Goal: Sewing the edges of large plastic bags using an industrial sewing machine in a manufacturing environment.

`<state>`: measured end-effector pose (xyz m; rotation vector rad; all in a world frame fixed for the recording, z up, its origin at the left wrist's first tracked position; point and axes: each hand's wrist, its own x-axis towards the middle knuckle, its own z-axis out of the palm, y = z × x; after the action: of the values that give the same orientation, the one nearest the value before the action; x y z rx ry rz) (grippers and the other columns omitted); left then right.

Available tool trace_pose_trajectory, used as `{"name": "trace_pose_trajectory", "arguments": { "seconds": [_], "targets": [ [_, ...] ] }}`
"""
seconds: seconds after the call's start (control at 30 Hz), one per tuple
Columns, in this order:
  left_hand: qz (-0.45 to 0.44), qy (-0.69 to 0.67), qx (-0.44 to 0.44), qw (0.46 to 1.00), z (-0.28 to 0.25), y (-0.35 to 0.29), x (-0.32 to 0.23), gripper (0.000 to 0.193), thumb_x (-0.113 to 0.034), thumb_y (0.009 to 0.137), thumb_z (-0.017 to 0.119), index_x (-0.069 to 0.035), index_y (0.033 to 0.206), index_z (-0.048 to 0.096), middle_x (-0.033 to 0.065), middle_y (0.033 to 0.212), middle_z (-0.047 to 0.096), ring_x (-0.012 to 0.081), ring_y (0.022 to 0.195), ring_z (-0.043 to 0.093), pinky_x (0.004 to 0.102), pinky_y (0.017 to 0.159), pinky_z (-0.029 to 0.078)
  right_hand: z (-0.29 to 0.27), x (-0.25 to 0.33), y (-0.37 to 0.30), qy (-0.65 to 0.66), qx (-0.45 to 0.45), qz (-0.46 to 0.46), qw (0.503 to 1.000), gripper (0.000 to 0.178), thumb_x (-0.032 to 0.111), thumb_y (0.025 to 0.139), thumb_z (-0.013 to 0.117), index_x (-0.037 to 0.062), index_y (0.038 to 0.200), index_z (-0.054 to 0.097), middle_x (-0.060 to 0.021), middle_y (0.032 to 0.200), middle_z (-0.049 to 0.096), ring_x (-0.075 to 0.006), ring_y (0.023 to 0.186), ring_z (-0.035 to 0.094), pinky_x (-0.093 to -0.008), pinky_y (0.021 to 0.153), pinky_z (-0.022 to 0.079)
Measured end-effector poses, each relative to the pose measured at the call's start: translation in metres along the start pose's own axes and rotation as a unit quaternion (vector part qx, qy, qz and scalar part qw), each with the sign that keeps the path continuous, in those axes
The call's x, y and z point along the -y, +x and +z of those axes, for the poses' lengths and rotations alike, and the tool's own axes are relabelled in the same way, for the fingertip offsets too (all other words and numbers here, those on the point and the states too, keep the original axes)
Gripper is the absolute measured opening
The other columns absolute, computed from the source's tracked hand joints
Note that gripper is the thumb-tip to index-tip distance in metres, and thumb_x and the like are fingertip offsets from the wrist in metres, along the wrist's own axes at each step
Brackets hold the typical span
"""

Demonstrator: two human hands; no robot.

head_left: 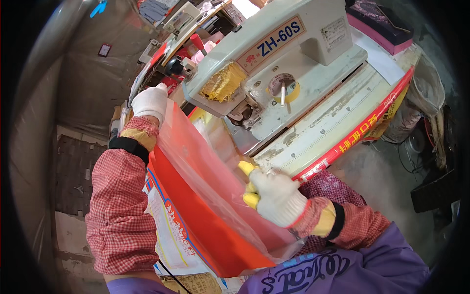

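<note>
My left hand [150, 104], in a white knit glove, is closed around the upper corner of a red plastic sack [196, 210] and holds it up at the left. A clear plastic liner [210, 171] shows inside the sack, which hangs down toward my lap. My right hand [278, 195], in a white glove with yellow fingertips, is by the sack's right side. Its thumb and a finger stand apart, with nothing visible between them; the other fingers are curled. Just beyond the sack stands a large grey sewing machine [313, 54], its sewing head [242, 110] close to the sack's edge.
A roll of tape [284, 88] sits around a pin on the machine. The worktable [342, 117] has a red printed strip along its front edge. Printed sacks [171, 230] lie below my left arm. A pink and black box [382, 29] stands at far right.
</note>
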<state>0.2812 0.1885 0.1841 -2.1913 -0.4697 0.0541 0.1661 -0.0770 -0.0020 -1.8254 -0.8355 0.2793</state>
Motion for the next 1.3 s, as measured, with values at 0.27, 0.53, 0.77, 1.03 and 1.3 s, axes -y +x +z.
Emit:
{"name": "trace_pose_trajectory", "arguments": {
  "seconds": [0.27,0.53,0.77,1.03,1.3],
  "targets": [
    [-0.028,-0.058,0.107,0.992,0.01,0.03,0.029,0.028,-0.012,0.089,0.052,-0.002,0.112,0.065,0.0211,0.118,0.064,0.0384,0.113,0.06,0.047,0.091,0.049,0.023,-0.013,0.03,-0.079,0.186,-0.013,0.979,0.033,0.036,0.086,0.059,0.0131,0.109,0.063,-0.0137,0.089,0.068,-0.0359,0.082,0.066,-0.0474,0.073,0.051],
    [-0.026,-0.213,-0.142,0.966,0.088,0.029,-0.036,0.018,-0.02,0.079,0.064,-0.006,0.088,0.071,0.0222,0.094,0.069,0.0369,0.094,0.067,0.0465,0.082,0.054,0.041,0.021,0.019,0.116,0.135,0.065,0.982,0.032,0.031,0.093,0.047,0.0091,0.111,0.06,-0.0184,0.094,0.066,-0.038,0.088,0.064,-0.0487,0.076,0.049],
    [0.181,-0.166,-0.207,0.947,0.162,-0.025,-0.139,0.017,-0.015,0.085,0.054,-0.01,0.094,0.067,0.0137,0.087,0.067,0.0314,0.081,0.066,0.0408,0.065,0.052,-0.026,-0.056,-0.064,0.102,0.121,0.081,0.984,0.026,0.014,0.088,0.063,0.0068,0.114,0.065,-0.0141,0.094,0.07,-0.0291,0.085,0.068,-0.0383,0.074,0.052],
    [0.263,-0.38,-0.324,0.826,0.183,-0.02,-0.14,0.025,-0.018,0.081,0.06,-0.013,0.105,0.064,0.0099,0.088,0.065,0.0328,0.085,0.064,0.04,0.071,0.051,-0.024,-0.073,-0.093,0.425,-0.041,0.378,0.821,0.031,0.01,0.089,0.059,0.0039,0.118,0.064,-0.0109,0.087,0.07,-0.008,0.079,0.062,-0.0251,0.072,0.051],
    [0.233,-0.554,-0.129,0.789,0.192,-0.008,-0.147,0.012,-0.011,0.083,0.059,-0.012,0.092,0.067,0.0113,0.084,0.063,0.0311,0.084,0.064,0.0393,0.075,0.051,-0.058,-0.038,-0.078,-0.116,0.095,0.149,0.978,0.041,0.016,0.085,0.058,0.017,0.126,0.061,-0.0156,0.069,0.062,-0.0327,0.059,0.062,-0.0373,0.054,0.052]
  ]
}}
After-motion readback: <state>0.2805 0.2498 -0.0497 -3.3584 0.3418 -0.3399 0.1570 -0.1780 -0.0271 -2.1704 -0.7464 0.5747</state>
